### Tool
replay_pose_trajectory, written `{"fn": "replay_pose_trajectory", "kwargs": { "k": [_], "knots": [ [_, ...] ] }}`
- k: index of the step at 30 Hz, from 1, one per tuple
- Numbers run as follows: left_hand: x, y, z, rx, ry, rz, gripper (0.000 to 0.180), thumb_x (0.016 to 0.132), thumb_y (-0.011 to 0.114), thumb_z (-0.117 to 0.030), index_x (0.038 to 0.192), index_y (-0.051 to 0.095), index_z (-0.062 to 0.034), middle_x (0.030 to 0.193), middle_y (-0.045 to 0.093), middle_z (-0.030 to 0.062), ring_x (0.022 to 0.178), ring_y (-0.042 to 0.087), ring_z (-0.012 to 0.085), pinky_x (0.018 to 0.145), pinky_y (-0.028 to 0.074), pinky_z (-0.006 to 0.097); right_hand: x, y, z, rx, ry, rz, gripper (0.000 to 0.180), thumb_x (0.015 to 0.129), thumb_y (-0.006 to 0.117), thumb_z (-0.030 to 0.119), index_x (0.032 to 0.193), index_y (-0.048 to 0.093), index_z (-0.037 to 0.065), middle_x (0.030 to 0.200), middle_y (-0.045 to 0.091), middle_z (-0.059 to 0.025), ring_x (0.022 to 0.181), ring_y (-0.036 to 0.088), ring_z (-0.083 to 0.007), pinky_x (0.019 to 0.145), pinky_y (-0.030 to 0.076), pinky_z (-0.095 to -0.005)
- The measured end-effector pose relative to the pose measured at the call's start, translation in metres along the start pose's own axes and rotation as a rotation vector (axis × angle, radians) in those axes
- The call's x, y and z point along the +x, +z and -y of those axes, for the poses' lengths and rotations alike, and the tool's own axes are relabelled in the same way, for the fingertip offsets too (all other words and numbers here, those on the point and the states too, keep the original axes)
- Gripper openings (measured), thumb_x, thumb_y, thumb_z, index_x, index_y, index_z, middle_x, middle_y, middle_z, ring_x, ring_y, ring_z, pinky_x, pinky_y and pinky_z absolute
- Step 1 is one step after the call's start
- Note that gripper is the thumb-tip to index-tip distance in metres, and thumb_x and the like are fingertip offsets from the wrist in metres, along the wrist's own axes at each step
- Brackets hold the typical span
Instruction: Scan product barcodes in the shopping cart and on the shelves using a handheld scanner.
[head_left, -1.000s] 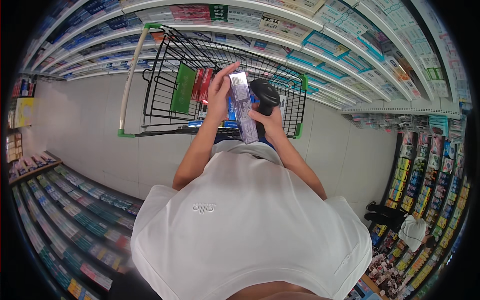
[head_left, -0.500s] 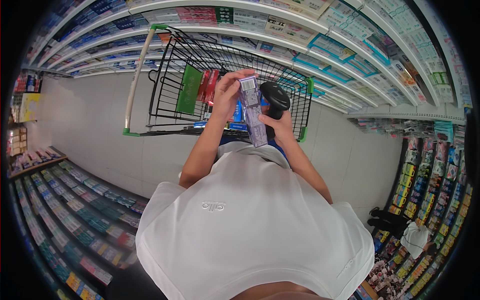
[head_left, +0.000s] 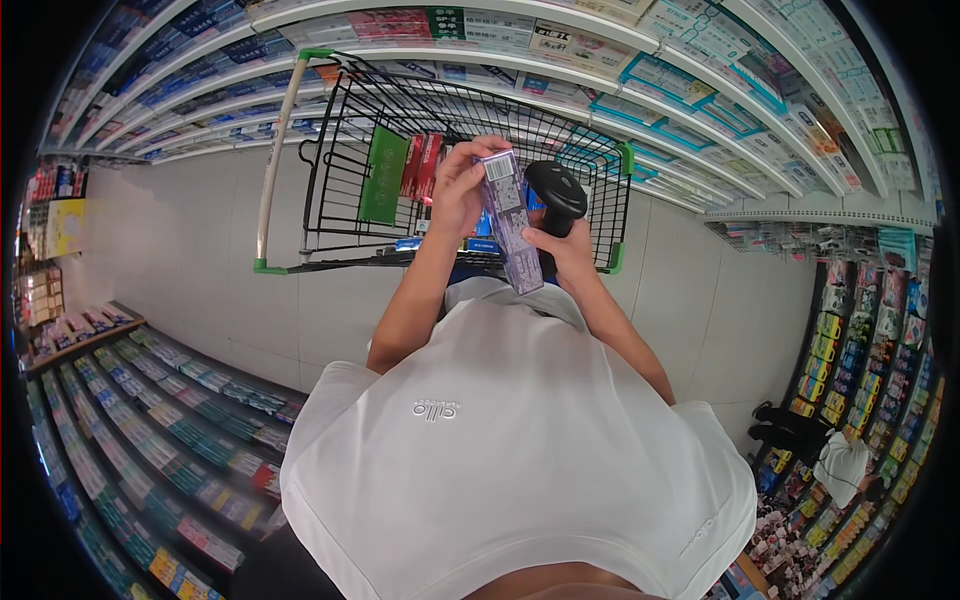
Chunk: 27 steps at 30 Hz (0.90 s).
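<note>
My forearms [head_left: 412, 300] angled inward; my left hand [head_left: 459, 192] gripped a slim purple carton [head_left: 511, 222] between my hands, while my right hand [head_left: 572, 252] clasped a black barcode scanner [head_left: 558, 190], thumb [head_left: 537, 239] at the carton's edge.

Purple box [head_left: 512, 225]: printed card by the look, smooth w/ slight sheen. Scanner [head_left: 557, 190]: blk plastic, semi-matt, soft glints on head. Cart [head_left: 480, 94]: blk metal wire, thin smooth rods, semi-gloss; corner caps [head_left: 627, 158] green plastic, smooth; handle [head_left: 278, 165] pale, smooth, plastic or coated metal, can't tell. Green panel [head_left: 384, 175]: flat, smooth, plastic look, matt. Red boxes [head_left: 421, 168]: printed card, bit shiny. Shirt [head_left: 520, 420]: wht cloth, smooth, matt, w/ raised lettering. Floor [head_left: 665, 260]: smooth pale tile, low sheen. Brown ledge [head_left: 90, 343]: wood look.
</note>
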<state>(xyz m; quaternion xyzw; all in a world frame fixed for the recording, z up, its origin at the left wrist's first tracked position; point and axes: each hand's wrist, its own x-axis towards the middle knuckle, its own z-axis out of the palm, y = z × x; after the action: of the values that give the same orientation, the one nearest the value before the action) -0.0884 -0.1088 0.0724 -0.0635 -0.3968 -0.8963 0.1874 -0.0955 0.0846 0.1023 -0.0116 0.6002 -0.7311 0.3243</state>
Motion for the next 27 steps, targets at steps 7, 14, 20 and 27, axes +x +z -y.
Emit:
{"fn": "replay_pose_trajectory", "kwargs": {
  "k": [7,14,20,27],
  "knots": [
    [-0.002,0.003,-0.004,-0.032,0.013,-0.005,0.021,0.086,0.064,-0.021,0.099,0.057,-0.0056,0.115,0.053,0.0182,0.099,0.056,0.0258,0.087,0.048,0.039,0.0,0.005,-0.002,-0.005,-0.025,0.002,0.04,0.07,0.079,0.002,0.105,0.059,0.001,0.089,0.063,-0.0052,0.075,0.061,-0.0129,0.066,0.05,-0.0272],
    [-0.001,0.012,-0.009,-0.087,0.009,-0.053,0.015,0.084,0.057,-0.01,0.098,0.056,-0.003,0.111,0.054,0.016,0.103,0.053,0.0218,0.092,0.044,0.034,0.002,0.008,-0.005,0.036,-0.046,-0.027,0.035,0.07,0.081,0.004,0.098,0.061,0.0,0.087,0.064,-0.0064,0.07,0.062,-0.0129,0.057,0.05,-0.0261],
    [0.001,0.015,-0.007,-0.096,-0.001,-0.096,0.014,0.083,0.056,-0.008,0.097,0.056,-0.0024,0.109,0.055,0.0154,0.101,0.054,0.021,0.09,0.045,0.033,0.005,0.008,-0.007,0.055,-0.039,-0.032,0.035,0.07,0.081,0.003,0.098,0.06,-0.001,0.087,0.064,-0.0064,0.071,0.062,-0.0131,0.058,0.049,-0.0259],
    [0.006,0.017,-0.006,-0.101,-0.013,-0.108,0.012,0.084,0.055,-0.008,0.094,0.055,-0.0021,0.107,0.056,0.0144,0.098,0.056,0.0197,0.088,0.046,0.032,0.005,0.009,-0.003,0.065,-0.048,-0.038,0.034,0.07,0.08,0.003,0.097,0.061,0.0,0.085,0.063,-0.0055,0.07,0.061,-0.0127,0.058,0.049,-0.0259]
  ]
}}
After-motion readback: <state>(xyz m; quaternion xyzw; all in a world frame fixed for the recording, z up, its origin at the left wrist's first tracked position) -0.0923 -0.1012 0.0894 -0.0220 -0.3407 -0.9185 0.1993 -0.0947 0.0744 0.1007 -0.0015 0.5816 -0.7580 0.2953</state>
